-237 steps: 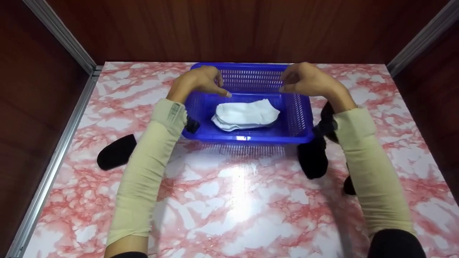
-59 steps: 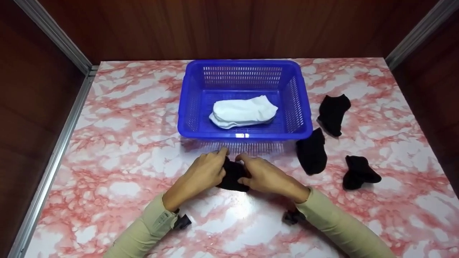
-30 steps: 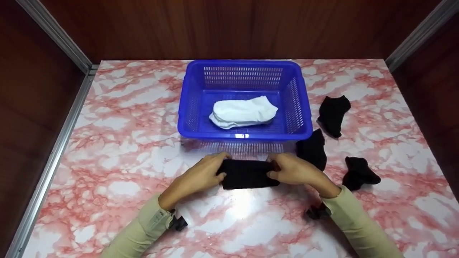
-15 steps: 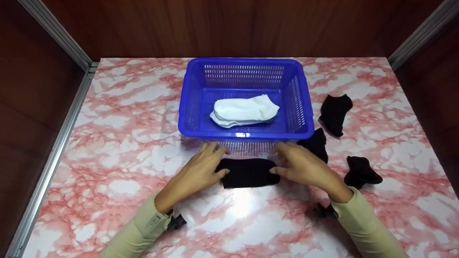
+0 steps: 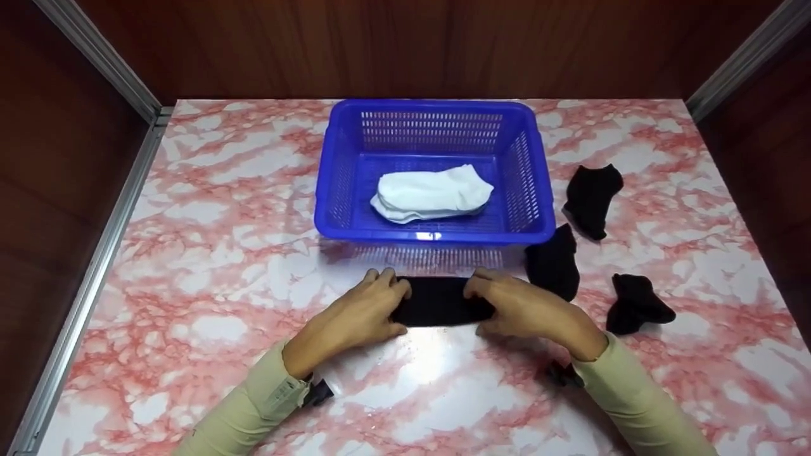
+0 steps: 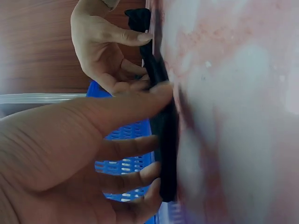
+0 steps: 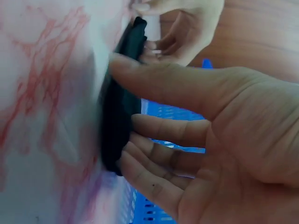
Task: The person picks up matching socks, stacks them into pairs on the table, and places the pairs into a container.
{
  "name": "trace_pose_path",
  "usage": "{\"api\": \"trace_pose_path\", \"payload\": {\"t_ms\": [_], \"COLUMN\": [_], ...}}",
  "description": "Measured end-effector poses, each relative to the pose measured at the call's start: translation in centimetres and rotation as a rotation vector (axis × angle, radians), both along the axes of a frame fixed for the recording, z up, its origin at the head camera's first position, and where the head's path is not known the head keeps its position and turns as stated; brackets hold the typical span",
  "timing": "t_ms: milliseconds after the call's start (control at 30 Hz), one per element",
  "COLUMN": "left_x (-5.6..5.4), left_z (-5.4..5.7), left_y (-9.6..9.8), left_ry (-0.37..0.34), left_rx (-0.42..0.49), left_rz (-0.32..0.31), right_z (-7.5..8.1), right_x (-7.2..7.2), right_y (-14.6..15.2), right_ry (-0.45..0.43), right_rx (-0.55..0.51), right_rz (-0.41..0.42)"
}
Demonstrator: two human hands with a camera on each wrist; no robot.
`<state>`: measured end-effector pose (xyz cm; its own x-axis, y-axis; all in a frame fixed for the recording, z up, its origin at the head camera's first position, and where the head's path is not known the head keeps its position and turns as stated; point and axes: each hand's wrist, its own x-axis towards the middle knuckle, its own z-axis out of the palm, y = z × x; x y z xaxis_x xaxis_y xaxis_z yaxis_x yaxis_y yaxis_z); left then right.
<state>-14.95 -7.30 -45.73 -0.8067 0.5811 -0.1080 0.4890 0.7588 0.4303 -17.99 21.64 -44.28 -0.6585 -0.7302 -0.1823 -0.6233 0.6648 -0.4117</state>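
Observation:
A black sock (image 5: 437, 301) lies flat, long side across, on the marbled tabletop in front of the blue basket. My left hand (image 5: 358, 310) grips its left end, thumb at the near edge and fingertips on top toward the far edge. At the right end my right hand (image 5: 529, 310) holds it the same way, fingers bent over it. Seen low in the left wrist view, the sock (image 6: 166, 140) forms a thin dark layer between thumb and fingertips. The right wrist view shows the sock (image 7: 122, 107) under the thumb and fingers too.
The blue basket (image 5: 434, 237) stands behind the hands, with stacked white socks (image 5: 431, 193) inside. To its right lie a black sock (image 5: 592, 199), another black sock (image 5: 552, 263) near its front corner, and a crumpled black sock (image 5: 638, 304). Dark wood panels (image 5: 418, 50) enclose the table.
White socks stay in the basket. A black sock from the left is now at the centre, laid out flat. Half a second ago the hands were looser over it; now the fingers close in on its ends.

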Motion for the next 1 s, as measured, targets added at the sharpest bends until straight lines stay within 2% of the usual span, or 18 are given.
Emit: {"api": "trace_pose_path", "payload": {"t_ms": [100, 267, 400, 467, 667, 733, 867, 1000], "left_x": [-0.2, -0.8, -1.2, -1.2, -0.9, -0.9, -0.9, -1.3], "left_z": [-0.1, -0.2, -0.4, -0.5, -0.2, -0.2, -0.3, -0.7], "left_y": [-0.1, -0.3, -0.3, -0.3, -0.2, -0.2, -0.3, -0.5], "left_ry": [0.035, 0.119, 0.154, 0.149, 0.003, -0.018, 0.007, 0.077], "left_rx": [0.023, 0.132, 0.176, 0.159, 0.043, 0.028, 0.023, 0.048], "left_rz": [-0.007, -0.004, -0.007, -0.011, 0.021, 0.029, 0.015, -0.014], "right_z": [-0.4, -0.8, -1.0, -1.1, -1.3, -1.4, -1.5, -1.6], "right_x": [-0.6, -1.5, -2.0, -2.1, -2.6, -2.7, -2.7, -2.7], "right_y": [0.3, 0.7, 0.9, 1.0, 1.2, 1.3, 1.3, 1.0], "right_ry": [-0.001, -0.052, -0.093, -0.100, -0.093, -0.097, -0.119, -0.166], "right_rx": [-0.053, -0.139, -0.162, -0.154, -0.151, -0.168, -0.192, -0.218], "right_rz": [0.010, -0.041, -0.044, -0.028, -0.030, -0.043, -0.085, -0.167]}}
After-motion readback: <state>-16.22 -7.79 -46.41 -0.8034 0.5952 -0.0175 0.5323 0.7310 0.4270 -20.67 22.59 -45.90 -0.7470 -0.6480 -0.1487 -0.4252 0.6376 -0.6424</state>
